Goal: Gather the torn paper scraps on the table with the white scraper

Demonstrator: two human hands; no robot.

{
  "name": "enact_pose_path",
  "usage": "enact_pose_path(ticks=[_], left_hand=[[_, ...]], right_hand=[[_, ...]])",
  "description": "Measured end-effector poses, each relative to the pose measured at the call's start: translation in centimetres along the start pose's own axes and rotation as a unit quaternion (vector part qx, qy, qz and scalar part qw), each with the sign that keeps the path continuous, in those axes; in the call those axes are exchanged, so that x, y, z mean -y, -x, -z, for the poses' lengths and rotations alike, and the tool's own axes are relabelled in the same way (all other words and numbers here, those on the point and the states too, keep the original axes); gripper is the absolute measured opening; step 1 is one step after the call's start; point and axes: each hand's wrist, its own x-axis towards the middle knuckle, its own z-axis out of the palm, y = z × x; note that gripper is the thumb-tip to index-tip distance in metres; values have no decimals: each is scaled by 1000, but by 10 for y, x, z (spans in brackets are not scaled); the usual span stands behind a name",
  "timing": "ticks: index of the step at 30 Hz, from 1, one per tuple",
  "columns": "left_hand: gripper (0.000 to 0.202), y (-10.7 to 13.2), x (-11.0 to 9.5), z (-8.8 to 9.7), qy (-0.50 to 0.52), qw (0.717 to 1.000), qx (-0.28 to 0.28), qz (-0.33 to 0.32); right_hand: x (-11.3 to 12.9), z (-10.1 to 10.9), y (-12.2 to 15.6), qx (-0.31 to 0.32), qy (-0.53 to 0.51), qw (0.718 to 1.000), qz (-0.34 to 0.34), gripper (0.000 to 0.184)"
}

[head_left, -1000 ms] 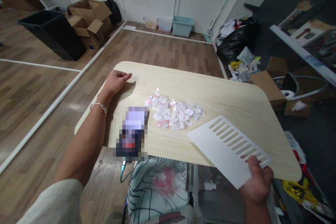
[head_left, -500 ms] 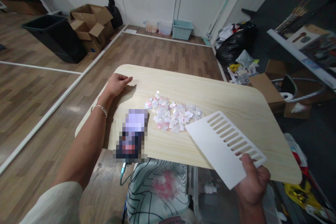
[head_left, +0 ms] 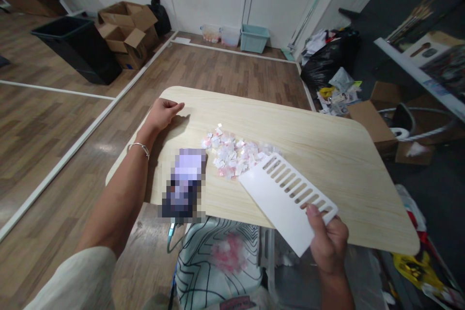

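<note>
My right hand (head_left: 329, 240) grips the lower right end of a flat white slotted plastic board (head_left: 278, 201), thumb on top. The board tilts over the front of the light wooden table (head_left: 308, 131), and its upper left part covers the right side of a pile of small white and pink pieces (head_left: 232, 152). My left hand (head_left: 163, 112) rests closed at the table's left edge, thumb pressed along the fingers; whether anything is inside is hidden. Between my left forearm and the pile lies a blurred phone (head_left: 185, 179) with a cable plugged in.
Below the table's front edge are a patterned cloth (head_left: 196, 271) bearing pink pieces and a grey plastic bin (head_left: 294, 281). A black bin (head_left: 83, 53) and cardboard boxes (head_left: 131, 34) stand at left. Black bags (head_left: 323, 58) and an open carton (head_left: 374, 126) sit at right.
My right hand has moved left with the slotted board, which now covers more of the pile's right side. My left hand stays at the table's left edge.
</note>
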Motion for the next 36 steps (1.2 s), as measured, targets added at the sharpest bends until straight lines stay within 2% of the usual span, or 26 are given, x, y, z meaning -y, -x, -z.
enact_pose_path(ticks=[8, 12, 16, 21, 26, 28, 31, 33, 36], left_hand=[[56, -1, 2, -1, -1, 1000, 4, 17], [56, -2, 4, -1, 0, 1000, 4, 5], [55, -2, 3, -1, 4, 1000, 5, 7], [58, -1, 3, -1, 4, 1000, 3, 2], [62, -2, 4, -1, 2, 1000, 7, 1], [63, -3, 4, -1, 2, 1000, 9, -1], [64, -2, 3, -1, 0, 1000, 9, -2], [65, -1, 2, -1, -1, 1000, 10, -1], [63, 0, 1, -1, -3, 1000, 15, 2]], right_hand=[[19, -45, 1, 85, 66, 983, 148, 79], [26, -49, 4, 126, 88, 975, 160, 81], [23, -41, 13, 92, 64, 987, 113, 78], [12, -16, 10, 63, 42, 996, 46, 73], [4, 6, 0, -66, 82, 994, 29, 84], [-1, 13, -1, -91, 104, 990, 26, 90], [-9, 24, 1, -80, 98, 992, -5, 85], [-14, 30, 3, -66, 65, 995, -40, 78], [-14, 34, 7, -78, 12, 995, -64, 73]])
